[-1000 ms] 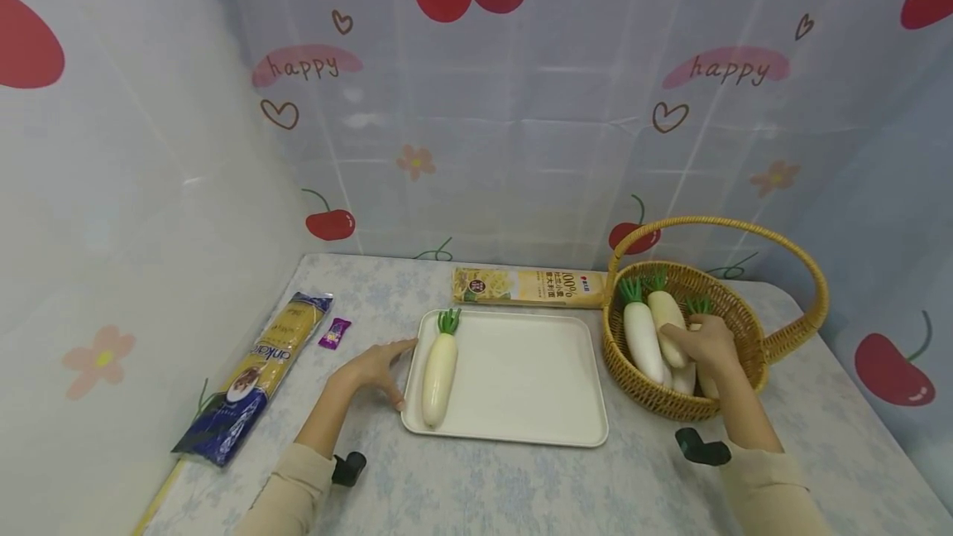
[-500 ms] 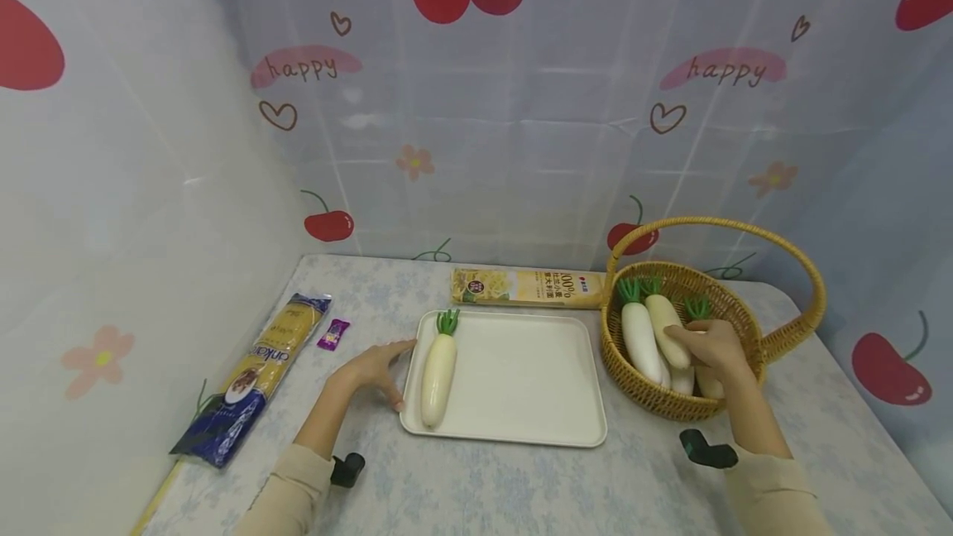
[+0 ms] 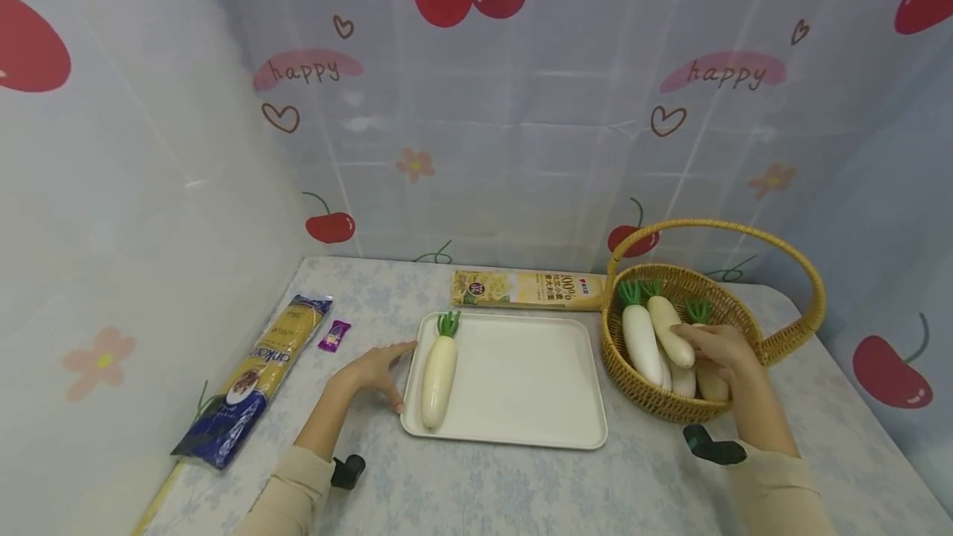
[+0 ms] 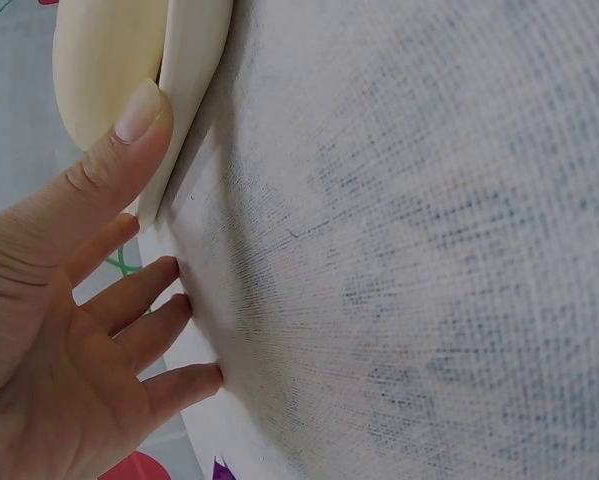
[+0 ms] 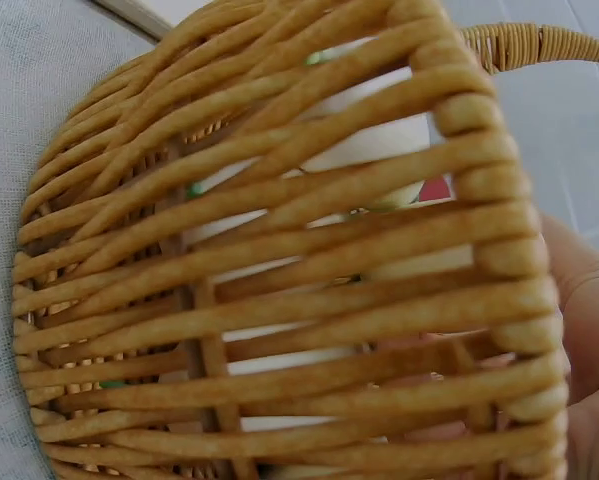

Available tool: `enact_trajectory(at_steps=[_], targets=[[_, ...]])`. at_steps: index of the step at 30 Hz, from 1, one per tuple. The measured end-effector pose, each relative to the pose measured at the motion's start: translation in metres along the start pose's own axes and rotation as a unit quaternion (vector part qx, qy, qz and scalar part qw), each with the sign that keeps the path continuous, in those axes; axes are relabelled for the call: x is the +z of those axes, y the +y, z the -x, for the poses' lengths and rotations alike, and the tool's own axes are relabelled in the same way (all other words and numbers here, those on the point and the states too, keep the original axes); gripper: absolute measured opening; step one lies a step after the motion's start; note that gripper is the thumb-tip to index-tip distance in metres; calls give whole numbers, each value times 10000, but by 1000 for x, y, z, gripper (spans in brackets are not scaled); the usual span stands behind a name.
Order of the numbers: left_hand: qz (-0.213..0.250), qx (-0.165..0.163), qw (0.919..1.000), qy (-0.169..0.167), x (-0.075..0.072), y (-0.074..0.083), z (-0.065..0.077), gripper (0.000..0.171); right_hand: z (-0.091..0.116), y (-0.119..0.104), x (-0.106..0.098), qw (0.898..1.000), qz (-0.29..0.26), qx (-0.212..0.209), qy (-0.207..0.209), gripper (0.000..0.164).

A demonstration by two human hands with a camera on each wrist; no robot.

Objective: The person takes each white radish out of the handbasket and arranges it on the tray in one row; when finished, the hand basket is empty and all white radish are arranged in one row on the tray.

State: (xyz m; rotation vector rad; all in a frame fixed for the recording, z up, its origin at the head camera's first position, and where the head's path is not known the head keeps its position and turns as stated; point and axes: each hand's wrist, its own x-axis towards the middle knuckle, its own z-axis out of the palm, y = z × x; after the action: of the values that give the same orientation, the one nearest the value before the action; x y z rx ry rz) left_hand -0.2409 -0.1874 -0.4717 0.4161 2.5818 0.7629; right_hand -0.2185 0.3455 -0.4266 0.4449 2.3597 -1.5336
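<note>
The left hand (image 3: 375, 370) rests at the left side of a white tray (image 3: 524, 383), its fingers spread. In the left wrist view, the thumb (image 4: 129, 140) lies against the tray's rim. One white radish (image 3: 439, 379) with green tops lies lengthwise on the left part of the tray. At the right, the right hand (image 3: 722, 351) reaches into a wicker basket (image 3: 633, 379) and grips the lower half of a pale yellowish radish (image 3: 670, 333). Its other fingers are mostly hidden. Beside that radish, a whiter radish (image 3: 642, 342) and several others lie in the basket.
A yellow pasta packet (image 3: 529, 289) lies behind the tray, touching the basket side. At the left are a blue and yellow pasta bag (image 3: 256, 379) and a small purple candy (image 3: 334, 336). The basket's tall handle (image 3: 807, 304) arches over its opening.
The right hand has shifted slightly to the right within the basket, and the lower end of the pale radish has moved a little with it. The left hand has stayed at the tray.
</note>
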Motion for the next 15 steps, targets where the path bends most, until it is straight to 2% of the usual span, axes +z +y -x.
enact_trajectory(at_steps=[5,15], targets=[[-17,-13,10000,55,1,1,0,111,2,-1,-1,9995,-259,156,-44,90],[-40,-21,10000,60,1,2,2,110,16,-1,-3,9979,-615,-111,-141,89]])
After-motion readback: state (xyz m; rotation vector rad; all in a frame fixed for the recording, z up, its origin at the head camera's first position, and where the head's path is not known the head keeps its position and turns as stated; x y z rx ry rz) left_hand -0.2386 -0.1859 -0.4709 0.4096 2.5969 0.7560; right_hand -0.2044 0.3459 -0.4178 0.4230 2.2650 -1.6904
